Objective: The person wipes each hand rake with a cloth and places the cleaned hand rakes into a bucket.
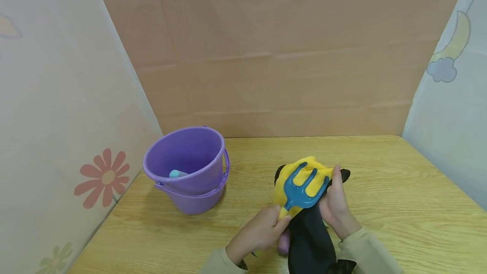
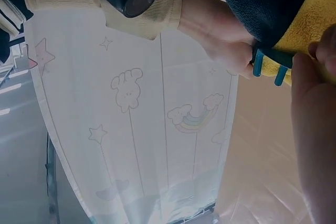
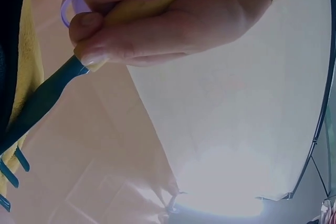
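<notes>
A toy garden fork (image 1: 300,191) with blue tines and a yellow handle lies against a yellow and black cloth (image 1: 319,238). My left hand (image 1: 264,226) grips the handle near the fork's neck, and its curled fingers show close up in the right wrist view around the handle (image 3: 157,1). On the other side my right hand (image 1: 336,208) holds the cloth behind the tines, thumb up at its edge. The cloth's dark part hangs down toward the near side. A purple, rounded piece (image 1: 283,243) peeks out beside the cloth, mostly hidden.
Two nested purple buckets (image 1: 182,181) stand at the left on the wooden table (image 1: 399,189), with a light blue piece (image 1: 177,173) inside the upper one. Brown paper (image 1: 266,54) forms the back wall, and pale printed sheets (image 1: 57,96) close off both sides.
</notes>
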Demonstrator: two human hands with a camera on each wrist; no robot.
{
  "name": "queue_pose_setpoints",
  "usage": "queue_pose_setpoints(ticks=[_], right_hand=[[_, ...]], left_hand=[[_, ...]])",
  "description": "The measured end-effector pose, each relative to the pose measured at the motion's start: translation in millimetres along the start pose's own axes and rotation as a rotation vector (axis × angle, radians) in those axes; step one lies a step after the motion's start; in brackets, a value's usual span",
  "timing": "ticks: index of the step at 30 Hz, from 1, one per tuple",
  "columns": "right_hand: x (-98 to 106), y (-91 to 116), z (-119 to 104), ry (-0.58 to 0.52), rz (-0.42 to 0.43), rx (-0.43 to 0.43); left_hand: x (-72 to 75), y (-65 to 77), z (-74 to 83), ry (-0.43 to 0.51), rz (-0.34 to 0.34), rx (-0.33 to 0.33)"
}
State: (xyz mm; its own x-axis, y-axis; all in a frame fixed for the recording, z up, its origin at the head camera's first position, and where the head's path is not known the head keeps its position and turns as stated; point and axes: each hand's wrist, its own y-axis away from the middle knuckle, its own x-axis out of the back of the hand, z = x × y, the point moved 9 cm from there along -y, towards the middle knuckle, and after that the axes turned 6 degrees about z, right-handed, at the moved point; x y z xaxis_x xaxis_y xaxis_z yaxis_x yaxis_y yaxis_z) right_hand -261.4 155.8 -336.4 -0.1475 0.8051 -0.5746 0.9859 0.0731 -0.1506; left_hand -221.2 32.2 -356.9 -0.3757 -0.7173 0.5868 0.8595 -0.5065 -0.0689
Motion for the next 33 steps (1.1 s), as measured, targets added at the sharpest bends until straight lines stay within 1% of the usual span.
queue_pose_setpoints(ticks=[2,10,15,19,21,24,27,28,30,33], right_hand=[[1.8,-1.6,-0.9,0.004,0.011,-0.001],[11.6,-5.7,-8.0,0.061,0.059,0.035],[11.4,-7.5,-10.8,0.075,0.042,0.049],[11.1,-7.0,-14.0,0.132,0.02,0.089],[12.8,-6.3,-14.6,0.164,0.03,0.098],[15.9,-5.6,-13.0,0.215,0.054,0.087],[19.0,-6.7,-12.3,0.254,0.084,0.075],[19.5,-7.4,-12.8,0.253,0.09,0.073],[19.7,-9.3,-15.2,0.217,0.093,0.08],[19.8,-10.2,-18.3,0.103,0.079,0.086]], left_hand=[[-1.4,0.3,-1.3,0.012,-0.016,0.012],[-2.9,2.5,-3.1,0.008,-0.031,0.028],[-4.0,2.8,-6.9,0.0,-0.036,0.057],[-5.4,3.1,-12.3,-0.004,-0.036,0.1],[-5.9,3.6,-14.5,-0.003,-0.033,0.114],[-6.4,3.9,-16.0,0.002,-0.028,0.114],[-6.1,3.9,-15.3,0.015,-0.025,0.09],[-5.9,3.9,-14.9,0.033,-0.028,0.084],[-5.3,3.4,-13.9,0.07,-0.034,0.074],[-5.8,3.3,-11.8,0.119,-0.044,0.062]])
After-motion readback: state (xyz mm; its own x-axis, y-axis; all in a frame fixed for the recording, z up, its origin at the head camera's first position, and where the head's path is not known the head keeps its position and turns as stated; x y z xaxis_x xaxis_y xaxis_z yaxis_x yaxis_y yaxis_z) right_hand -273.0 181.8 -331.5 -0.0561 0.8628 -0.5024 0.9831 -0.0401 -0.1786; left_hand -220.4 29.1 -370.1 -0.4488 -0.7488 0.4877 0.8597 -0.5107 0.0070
